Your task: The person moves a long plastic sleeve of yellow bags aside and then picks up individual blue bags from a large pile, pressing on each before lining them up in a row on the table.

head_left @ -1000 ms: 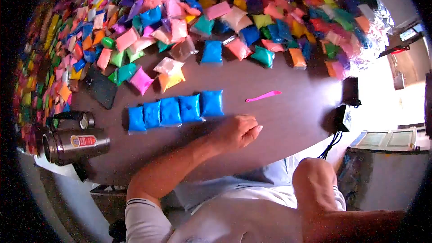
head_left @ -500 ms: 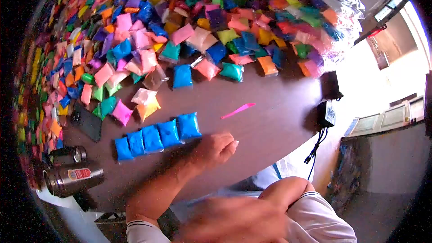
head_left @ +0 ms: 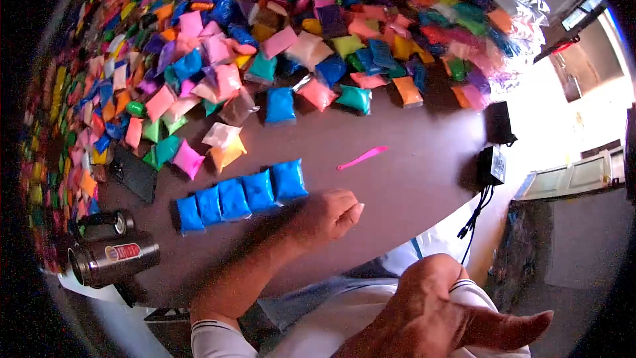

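My left hand [head_left: 339, 215] is a closed fist resting on the brown table, with no object visible in it. Just to its left, several blue packets [head_left: 233, 199] lie side by side in a slanting row. Beyond the fist is a slim pink plastic tool [head_left: 362, 157], not touched by either hand. Low in the view and close to the camera, my right hand [head_left: 430, 311] is held up in front of my body. One digit stretches out to the right; its other fingers are mostly hidden, and I see nothing held.
A large heap of small colored packets [head_left: 278, 43] covers the table's far side. At left are a dark flat case [head_left: 132, 174] and a metal flask [head_left: 116, 260]. Black power adapters [head_left: 492, 164] with cables sit at the right edge. One blue packet [head_left: 280, 105] lies before the heap.
My right hand, blurred low in the middle before, has come up and to the right with a digit extended. The whole view has shifted slightly; my left fist and the packets stay in place.
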Demonstrator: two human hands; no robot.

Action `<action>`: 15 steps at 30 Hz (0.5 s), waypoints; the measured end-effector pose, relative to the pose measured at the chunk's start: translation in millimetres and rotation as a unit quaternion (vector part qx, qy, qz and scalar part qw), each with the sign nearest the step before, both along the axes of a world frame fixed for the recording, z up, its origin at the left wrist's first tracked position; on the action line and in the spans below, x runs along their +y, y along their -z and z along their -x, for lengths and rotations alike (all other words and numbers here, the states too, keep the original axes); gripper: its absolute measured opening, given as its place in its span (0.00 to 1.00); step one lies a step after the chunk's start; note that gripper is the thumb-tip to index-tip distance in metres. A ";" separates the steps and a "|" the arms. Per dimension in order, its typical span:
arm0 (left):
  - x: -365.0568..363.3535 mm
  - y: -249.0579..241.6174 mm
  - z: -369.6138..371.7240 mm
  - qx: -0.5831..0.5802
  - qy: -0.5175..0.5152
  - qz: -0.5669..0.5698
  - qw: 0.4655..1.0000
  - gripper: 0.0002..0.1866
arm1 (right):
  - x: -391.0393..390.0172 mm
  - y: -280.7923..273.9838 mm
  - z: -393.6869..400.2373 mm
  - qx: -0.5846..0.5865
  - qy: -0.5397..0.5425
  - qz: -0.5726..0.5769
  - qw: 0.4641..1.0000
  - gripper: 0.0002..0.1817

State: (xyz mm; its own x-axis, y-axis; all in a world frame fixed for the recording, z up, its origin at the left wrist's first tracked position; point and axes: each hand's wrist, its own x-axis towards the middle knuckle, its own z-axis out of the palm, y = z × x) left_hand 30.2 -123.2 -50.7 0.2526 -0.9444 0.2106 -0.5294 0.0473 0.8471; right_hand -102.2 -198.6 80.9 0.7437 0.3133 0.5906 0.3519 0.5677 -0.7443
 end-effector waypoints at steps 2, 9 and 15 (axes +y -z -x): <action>0.1 3.1 1.7 0.019 -0.011 0.021 1.000 0.11 | -8.2 3.4 -1.6 0.023 0.018 0.008 1.000 0.34; -3.8 2.9 1.5 0.015 -0.033 0.058 0.998 0.13 | -10.9 1.0 10.1 -0.007 -0.008 0.014 1.000 0.36; -8.5 11.1 2.0 0.019 -0.002 0.053 0.998 0.09 | -5.1 -1.0 9.6 -0.058 -0.069 0.013 0.996 0.39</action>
